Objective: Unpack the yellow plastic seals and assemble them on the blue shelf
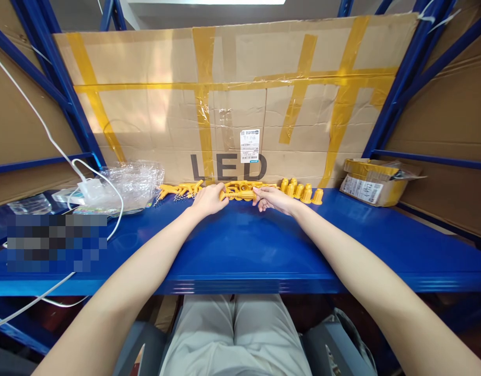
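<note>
Near the back of the blue shelf, my left hand [210, 200] is closed around the left end of a yellow tubular plastic piece [242, 195]. My right hand [274, 200] pinches its right end between thumb and curled fingers. Behind it lie more yellow plastic parts [259, 184], partly hidden by my hands. To the left of my left hand is a pile of yellow branched pieces [173, 189] with small metal chains. Several yellow flared caps [306, 193] stand upright to the right of my right hand.
A large taped cardboard panel [157, 120] rises behind the parts. At left are clear plastic bags [134, 180], a white plug [92, 190] with cables, and a blurred-out patch. A small open cardboard box [375, 184] sits at right. Blue rack posts [405, 94] flank the shelf [240, 245].
</note>
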`<state>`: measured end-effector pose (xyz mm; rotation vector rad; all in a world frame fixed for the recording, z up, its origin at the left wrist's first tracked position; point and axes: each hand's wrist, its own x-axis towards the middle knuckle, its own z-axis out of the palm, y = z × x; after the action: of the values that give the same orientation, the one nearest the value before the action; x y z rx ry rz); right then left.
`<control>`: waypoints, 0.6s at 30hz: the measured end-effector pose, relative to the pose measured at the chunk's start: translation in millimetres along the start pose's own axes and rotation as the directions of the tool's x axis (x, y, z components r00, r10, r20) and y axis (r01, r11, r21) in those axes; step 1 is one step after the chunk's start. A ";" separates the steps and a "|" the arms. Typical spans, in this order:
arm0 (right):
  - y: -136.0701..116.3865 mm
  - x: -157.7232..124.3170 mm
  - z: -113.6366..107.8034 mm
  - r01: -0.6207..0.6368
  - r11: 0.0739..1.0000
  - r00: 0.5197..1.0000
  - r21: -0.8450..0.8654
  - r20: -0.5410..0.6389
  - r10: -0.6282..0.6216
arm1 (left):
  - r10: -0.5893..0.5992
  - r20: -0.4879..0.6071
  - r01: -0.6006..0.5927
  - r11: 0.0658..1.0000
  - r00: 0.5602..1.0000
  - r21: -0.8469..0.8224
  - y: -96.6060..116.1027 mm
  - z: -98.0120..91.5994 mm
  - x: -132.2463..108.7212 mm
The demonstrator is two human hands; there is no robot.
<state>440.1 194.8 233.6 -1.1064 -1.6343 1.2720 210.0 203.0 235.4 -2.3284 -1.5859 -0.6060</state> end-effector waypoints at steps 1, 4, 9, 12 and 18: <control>0.3 0.1 0.3 -0.002 1.000 1.000 0.002 -0.009 0.002 | -0.008 0.003 0.008 1.000 1.000 -0.001 0.1 -0.1 0.2; 1.4 0.2 1.5 0.012 1.000 1.000 0.011 -0.009 -0.011 | -0.006 0.013 0.006 1.000 1.000 -0.016 0.0 0.0 0.5; 3.6 1.8 3.2 0.075 0.997 0.995 -0.032 -0.057 -0.077 | -0.003 0.005 0.003 0.999 1.000 -0.044 -0.3 -0.8 -0.3; 4.6 3.5 2.2 0.126 0.989 0.991 -0.080 -0.040 -0.129 | -0.011 0.004 0.011 0.999 1.000 -0.037 0.4 -2.3 -1.1; 5.3 4.6 -1.0 0.127 0.988 0.992 -0.093 0.004 -0.127 | -0.006 0.000 0.006 1.000 1.000 -0.020 2.0 -2.7 -1.7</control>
<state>440.5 200.1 228.9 -1.0406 -1.7490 1.1222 210.8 199.7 237.0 -2.3390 -1.5944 -0.6268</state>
